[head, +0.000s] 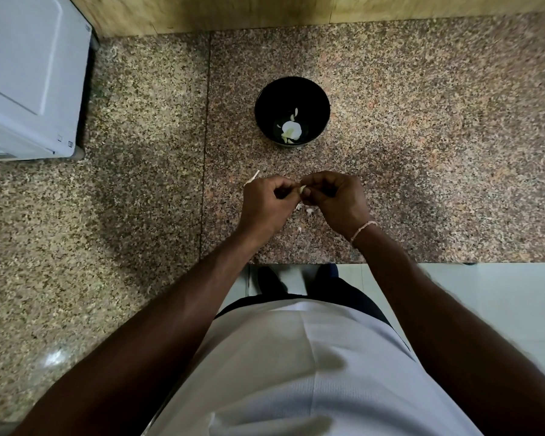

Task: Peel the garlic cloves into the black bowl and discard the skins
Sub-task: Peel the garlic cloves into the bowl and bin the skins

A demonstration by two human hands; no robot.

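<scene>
A black bowl [292, 112] stands on the speckled granite counter [422, 136], with a few pale peeled garlic pieces [291, 129] at its bottom. In front of the bowl, my left hand [265, 206] and my right hand [337, 199] meet with curled fingers and pinch a small pale garlic clove [302, 189] between their fingertips. Most of the clove is hidden by the fingers. A strip of skin [253, 178] sticks out beyond my left hand. Bits of skin [306, 209] lie on the counter under my hands.
A white appliance [29, 77] stands on the counter at the far left. A wooden wall panel [296, 11] runs along the back. The counter's front edge [390, 262] lies just behind my wrists, with pale floor below.
</scene>
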